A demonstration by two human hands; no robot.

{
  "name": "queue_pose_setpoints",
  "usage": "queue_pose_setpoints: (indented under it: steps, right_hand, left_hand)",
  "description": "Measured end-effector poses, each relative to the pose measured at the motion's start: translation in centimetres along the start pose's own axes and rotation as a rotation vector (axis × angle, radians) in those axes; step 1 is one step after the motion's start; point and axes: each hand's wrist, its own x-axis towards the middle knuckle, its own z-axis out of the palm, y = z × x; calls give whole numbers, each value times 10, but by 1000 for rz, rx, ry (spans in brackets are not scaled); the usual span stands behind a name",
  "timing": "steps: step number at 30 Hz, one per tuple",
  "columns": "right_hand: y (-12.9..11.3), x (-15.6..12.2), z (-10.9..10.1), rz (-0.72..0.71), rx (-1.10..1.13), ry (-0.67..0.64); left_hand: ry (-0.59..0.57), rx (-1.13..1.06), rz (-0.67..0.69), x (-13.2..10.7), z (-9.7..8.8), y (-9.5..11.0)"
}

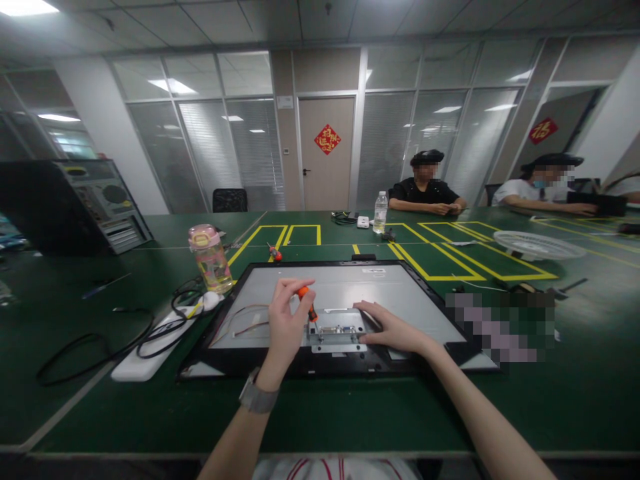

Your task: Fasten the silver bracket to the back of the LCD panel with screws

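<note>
An opened monitor panel (320, 283), its grey metal back facing up in a black frame, lies on the green table in front of me. My left hand (290, 307) is closed around a screwdriver (313, 312) with an orange and black handle. The tool points down, its tip at the left end of a metal bracket (340, 348) with a row of ports. My right hand (395, 328) lies on the bracket's right side with fingers spread, thumb near its front edge. Thin wires (245, 327) run across the panel's left part.
On the left are a white power strip (150, 347) with black cables, a pink-lidded bottle (210, 257) and a computer case (65, 207). Behind the panel stands a water bottle (381, 213). A white round frame (540, 245) lies right. Two people sit across the table.
</note>
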Motion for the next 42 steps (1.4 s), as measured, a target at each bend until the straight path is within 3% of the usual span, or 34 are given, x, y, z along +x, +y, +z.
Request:
queue_pose_setpoints:
  steps: [3, 9, 16, 25, 33, 42]
  right_hand:
    - [1, 1, 0, -3, 1, 3]
    - [-4, 0, -2, 15, -7, -10]
    - [0, 0, 0, -12, -7, 4]
    - [1, 1, -1, -11, -7, -1]
    - [1, 0, -1, -5, -3, -1]
    - [2, 0, 0, -13, -12, 1]
  left_hand:
    - [-1, -7, 6, 0, 0, 1]
    - [-25, -32, -113, -1, -1, 5]
    - [-10, 37, -36, 0, -1, 0]
    - [-56, -76, -199, -1, 0, 2]
    - [-18, 33, -32, 1, 0, 2]
    - [-90, -66, -154, 2, -1, 2]
